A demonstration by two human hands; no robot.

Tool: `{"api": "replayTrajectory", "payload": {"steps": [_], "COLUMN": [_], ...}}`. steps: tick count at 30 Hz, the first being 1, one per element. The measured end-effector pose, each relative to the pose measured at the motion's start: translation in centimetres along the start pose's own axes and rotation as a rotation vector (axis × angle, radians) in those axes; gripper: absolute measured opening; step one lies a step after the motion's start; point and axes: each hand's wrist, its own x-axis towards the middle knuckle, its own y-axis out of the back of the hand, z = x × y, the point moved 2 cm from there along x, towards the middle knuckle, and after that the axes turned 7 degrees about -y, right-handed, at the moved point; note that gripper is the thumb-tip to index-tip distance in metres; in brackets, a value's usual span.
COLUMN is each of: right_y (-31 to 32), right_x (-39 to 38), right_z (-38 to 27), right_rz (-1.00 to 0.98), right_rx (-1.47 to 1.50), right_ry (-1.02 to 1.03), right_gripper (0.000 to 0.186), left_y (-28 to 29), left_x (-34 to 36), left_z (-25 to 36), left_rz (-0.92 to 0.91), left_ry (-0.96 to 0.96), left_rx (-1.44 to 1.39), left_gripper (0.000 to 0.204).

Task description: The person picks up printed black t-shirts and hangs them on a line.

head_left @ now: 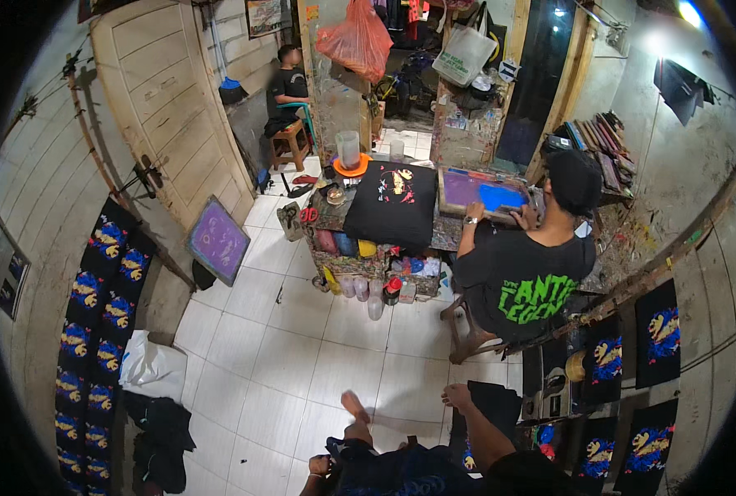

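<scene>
At the lower edge, my left hand (319, 465) hangs low beside my leg, its fingers curled. A small dark shape is next to it, and what is in the fingers cannot be made out. My right hand (458, 397) reaches forward, closed at the upper left corner of a black printed cloth (497, 405). My forearm covers part of this cloth, and a bit of its coloured print shows lower down. Ahead on the right, a co-worker (529, 273) sits with both hands at a printing screen (459, 192) bearing blue ink. Left of it lies a black printed fabric panel (393, 211) on a bench.
Printed black panels (95, 331) hang in rows at left, and more panels (659, 331) at right. A purple screen (219, 240) leans by the door (165, 107). Cups (374, 306) and bottles stand before the bench. Another person (288, 87) sits at the back.
</scene>
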Motion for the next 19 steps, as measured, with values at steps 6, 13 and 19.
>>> {"api": "replayTrajectory", "payload": {"steps": [6,13,19], "right_y": [-6.1,-14.8,-16.5], "right_x": [5.1,8.5,14.4], "right_z": [-4.7,-17.2,-30.1], "right_rz": [0.006,0.043,-0.116], "right_rx": [0.127,-1.286,0.290], "right_ry": [-0.194,0.589,-0.068], "right_gripper": [0.025,0.023,0.032], "left_y": [5.8,18.1,27.1], "left_x": [15.5,37.0,50.6], "left_z": [-4.3,-3.3,1.7], "left_rz": [-0.312,-0.518,0.005], "left_ry": [-0.181,-0.454,0.427], "left_rx": [0.327,0.789,-0.754], "left_gripper": [0.028,0.026,0.027]}}
